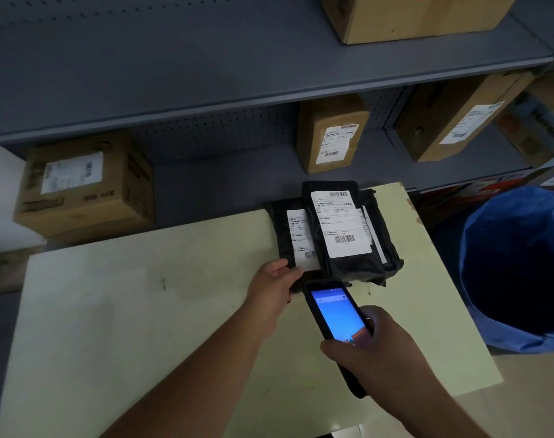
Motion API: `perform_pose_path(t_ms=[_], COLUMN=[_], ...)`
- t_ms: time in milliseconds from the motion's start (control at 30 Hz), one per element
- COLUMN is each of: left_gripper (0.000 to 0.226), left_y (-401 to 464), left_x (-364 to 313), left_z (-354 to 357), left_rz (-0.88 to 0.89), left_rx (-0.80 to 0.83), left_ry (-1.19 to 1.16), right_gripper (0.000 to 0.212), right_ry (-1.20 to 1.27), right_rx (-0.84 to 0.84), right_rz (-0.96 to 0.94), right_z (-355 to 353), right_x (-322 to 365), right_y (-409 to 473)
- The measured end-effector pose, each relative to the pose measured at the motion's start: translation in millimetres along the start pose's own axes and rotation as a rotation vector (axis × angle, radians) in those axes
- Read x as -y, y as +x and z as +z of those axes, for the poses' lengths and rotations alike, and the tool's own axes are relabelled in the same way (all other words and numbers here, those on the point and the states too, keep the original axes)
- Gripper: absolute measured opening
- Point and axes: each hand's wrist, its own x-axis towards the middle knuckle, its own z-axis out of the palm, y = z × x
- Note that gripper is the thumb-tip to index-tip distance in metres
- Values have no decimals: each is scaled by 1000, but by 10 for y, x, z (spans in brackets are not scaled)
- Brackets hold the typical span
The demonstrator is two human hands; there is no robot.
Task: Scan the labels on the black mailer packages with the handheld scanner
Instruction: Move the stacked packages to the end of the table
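Black mailer packages lie stacked at the far right of the pale table (142, 311). The top mailer (348, 263) shows a white label with a barcode. A lower mailer (282, 229) sticks out to the left with its own white label. My left hand (274, 295) grips the near edge of that lower mailer, thumb on top by the label. My right hand (376, 352) holds the black handheld scanner (335, 311), its blue screen lit and its front end pointing at the stack, just short of it.
Grey metal shelves (237, 90) rise behind the table with several labelled cardboard boxes (86, 184). A bin lined with a blue bag (519, 270) stands right of the table. White foam (0, 200) sits at the far left.
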Motion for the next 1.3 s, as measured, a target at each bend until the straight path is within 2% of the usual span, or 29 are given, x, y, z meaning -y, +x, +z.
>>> perform_pose_path(t_ms=[333,533,833,1000,1300], left_gripper=[49,45,47,40,44], left_y=[-138,-292,-481,-581,-654], left_x=[33,114,428,645,804], left_z=[-779,-1223,-1823,-2013,-2136], left_rz=[-16,-20,-68,-103,-125], left_rx=[-118,-166,-264,-291,-297], left_ry=[-56,-77,14,88,155], right_gripper=[43,45,47,60,59], right_ry=[-2,-14,-122,-188,-259], right_rx=[117,156,134,147,108], right_rz=[-47,-87,-125,-96,-76], right_z=[522,827,1351,1662,1921], right_x=[319,466,558,402,216], right_y=[-98,-165,-281,-227,-207])
